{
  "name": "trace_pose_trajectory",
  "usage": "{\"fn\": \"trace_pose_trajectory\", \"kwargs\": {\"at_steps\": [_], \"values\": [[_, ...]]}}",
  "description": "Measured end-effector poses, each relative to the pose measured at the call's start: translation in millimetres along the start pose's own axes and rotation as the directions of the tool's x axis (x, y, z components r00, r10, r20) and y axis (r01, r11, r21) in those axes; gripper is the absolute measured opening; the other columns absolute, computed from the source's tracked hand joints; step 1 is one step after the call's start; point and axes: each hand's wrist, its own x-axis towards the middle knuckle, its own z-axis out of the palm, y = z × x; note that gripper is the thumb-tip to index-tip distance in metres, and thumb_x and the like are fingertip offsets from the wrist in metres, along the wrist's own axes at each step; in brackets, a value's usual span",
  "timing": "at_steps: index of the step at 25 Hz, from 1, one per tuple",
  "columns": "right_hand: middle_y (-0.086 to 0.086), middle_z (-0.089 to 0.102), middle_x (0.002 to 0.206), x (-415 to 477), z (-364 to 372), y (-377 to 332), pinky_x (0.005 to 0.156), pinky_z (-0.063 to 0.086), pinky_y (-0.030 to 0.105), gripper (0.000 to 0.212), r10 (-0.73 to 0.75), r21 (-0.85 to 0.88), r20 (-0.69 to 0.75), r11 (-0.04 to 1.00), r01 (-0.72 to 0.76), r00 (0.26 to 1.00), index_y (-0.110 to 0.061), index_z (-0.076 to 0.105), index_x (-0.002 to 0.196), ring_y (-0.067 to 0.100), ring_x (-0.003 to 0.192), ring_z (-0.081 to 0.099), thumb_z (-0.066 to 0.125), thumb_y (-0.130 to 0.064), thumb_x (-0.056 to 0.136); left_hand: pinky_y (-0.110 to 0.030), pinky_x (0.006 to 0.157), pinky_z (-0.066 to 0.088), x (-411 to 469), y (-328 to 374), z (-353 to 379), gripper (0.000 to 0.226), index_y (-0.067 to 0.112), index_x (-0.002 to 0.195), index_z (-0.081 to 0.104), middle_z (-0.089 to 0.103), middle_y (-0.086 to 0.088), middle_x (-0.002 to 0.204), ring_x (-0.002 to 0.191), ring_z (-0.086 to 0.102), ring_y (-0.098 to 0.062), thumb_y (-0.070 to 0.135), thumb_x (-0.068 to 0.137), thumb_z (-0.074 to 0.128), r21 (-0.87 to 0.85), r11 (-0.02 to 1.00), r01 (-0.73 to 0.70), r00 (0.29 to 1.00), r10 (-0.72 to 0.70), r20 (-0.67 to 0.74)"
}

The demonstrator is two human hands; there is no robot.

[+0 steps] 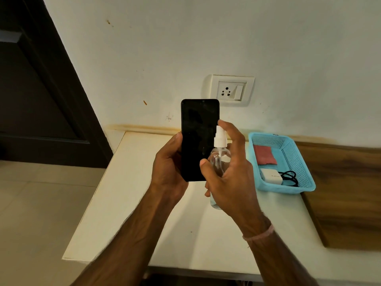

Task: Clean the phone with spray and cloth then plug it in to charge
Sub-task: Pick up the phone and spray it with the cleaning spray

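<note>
My left hand [168, 166] holds a black phone [198, 129] upright above the table, its dark screen facing me. My right hand [231, 174] grips a small clear spray bottle [218, 159] with a white nozzle, just right of the phone, the index finger resting on top of the nozzle. The nozzle points at the screen from very close. A red cloth [264, 154], a white charger block [271, 176] and a black cable [289, 176] lie in a blue basket [305, 172] to the right.
A cream table [127, 203] stands against the white wall. A wall socket with a switch [232, 90] is above the phone. A wooden panel [346, 193] lies to the right, and a dark door [41, 89] to the left.
</note>
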Motion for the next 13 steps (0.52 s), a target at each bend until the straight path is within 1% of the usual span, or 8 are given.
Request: {"fn": "trace_pose_trajectory", "kwargs": {"at_steps": [2, 3, 5, 6, 8, 9, 11, 13], "values": [[-0.023, 0.055, 0.103, 4, -2, -2, 0.056, 0.061, 0.031, 0.077, -0.049, -0.012, -0.031, 0.999, 0.049, 0.998, -0.061, 0.024, 0.132, 0.009, 0.064, 0.066, 0.07, -0.023, 0.084, -0.042, 0.079, 0.06, 1, 1, -1, 0.039, 0.013, 0.122, 0.071, 0.073, -0.013, 0.112, 0.102, 0.073, -0.036, 0.04, 0.099, 0.054, 0.0, 1.0, -0.017, 1.0, 0.017, 0.009], [-0.029, 0.053, 0.1, 6, -4, -2, 0.054, 0.06, 0.027, 0.075, -0.066, -0.016, -0.05, 0.998, 0.065, 0.997, -0.056, 0.026, 0.134, 0.008, 0.062, 0.066, 0.07, -0.022, 0.084, -0.042, 0.079, 0.06, 1, 1, -2, 0.039, 0.013, 0.121, 0.071, 0.073, -0.013, 0.111, 0.103, 0.073, -0.036, 0.04, 0.099, 0.054, 0.0, 1.0, -0.026, 1.0, 0.026, 0.015], [-0.033, 0.05, 0.1, 10, -9, -1, 0.056, 0.057, 0.016, 0.073, -0.085, -0.032, -0.089, 0.996, 0.082, 0.992, -0.049, 0.027, 0.136, -0.001, 0.07, 0.065, 0.069, -0.023, 0.082, -0.041, 0.08, 0.06, 1, 2, -3, 0.039, 0.014, 0.121, 0.071, 0.074, -0.013, 0.113, 0.107, 0.072, -0.037, 0.04, 0.097, 0.055, 0.0, 0.999, -0.039, 0.999, 0.039, 0.022], [-0.029, 0.05, 0.101, 11, -11, -2, 0.058, 0.053, 0.009, 0.073, -0.093, -0.044, -0.109, 0.995, 0.088, 0.99, -0.046, 0.028, 0.137, -0.007, 0.074, 0.063, 0.068, -0.023, 0.081, -0.04, 0.079, 0.06, 1, 2, -2, 0.039, 0.015, 0.12, 0.072, 0.074, -0.012, 0.112, 0.107, 0.073, -0.037, 0.04, 0.094, 0.057, 0.003, 0.999, -0.043, 0.999, 0.043, 0.022], [-0.014, 0.052, 0.103, 11, -14, -4, 0.062, 0.042, -0.004, 0.073, -0.113, -0.089, -0.14, 0.991, 0.101, 0.984, -0.037, 0.03, 0.138, -0.016, 0.078, 0.058, 0.07, -0.018, 0.08, -0.04, 0.078, 0.06, 0, 3, -1, 0.041, 0.015, 0.121, 0.071, 0.075, -0.01, 0.111, 0.106, 0.073, -0.036, 0.042, 0.091, 0.059, 0.014, 0.999, -0.051, 0.999, 0.051, 0.016], [-0.012, 0.053, 0.1, 11, -14, -5, 0.063, 0.035, -0.009, 0.073, -0.121, -0.116, -0.146, 0.988, 0.104, 0.982, -0.033, 0.031, 0.138, -0.02, 0.078, 0.056, 0.071, -0.015, 0.079, -0.04, 0.078, 0.06, 0, 3, -1, 0.045, 0.013, 0.124, 0.069, 0.074, -0.011, 0.112, 0.106, 0.073, -0.036, 0.042, 0.091, 0.058, 0.02, 0.998, -0.055, 0.998, 0.055, 0.017], [-0.021, 0.048, 0.092, 10, -15, -4, 0.061, 0.03, -0.012, 0.073, -0.12, -0.144, -0.148, 0.985, 0.099, 0.982, -0.029, 0.032, 0.138, -0.024, 0.081, 0.053, 0.073, -0.011, 0.079, -0.04, 0.078, 0.06, 0, 3, -1, 0.049, 0.01, 0.13, 0.064, 0.072, -0.012, 0.114, 0.108, 0.072, -0.038, 0.041, 0.093, 0.056, 0.02, 0.998, -0.059, 0.998, 0.059, 0.026], [-0.029, 0.043, 0.088, 10, -15, -3, 0.056, 0.034, -0.009, 0.074, -0.104, -0.138, -0.139, 0.987, 0.084, 0.985, -0.032, 0.031, 0.137, -0.024, 0.082, 0.053, 0.073, -0.01, 0.08, -0.04, 0.078, 0.06, 0, 3, -1, 0.047, 0.009, 0.128, 0.064, 0.073, -0.012, 0.112, 0.106, 0.072, -0.037, 0.04, 0.094, 0.055, 0.014, 0.998, -0.06, 0.998, 0.06, 0.034]]}}
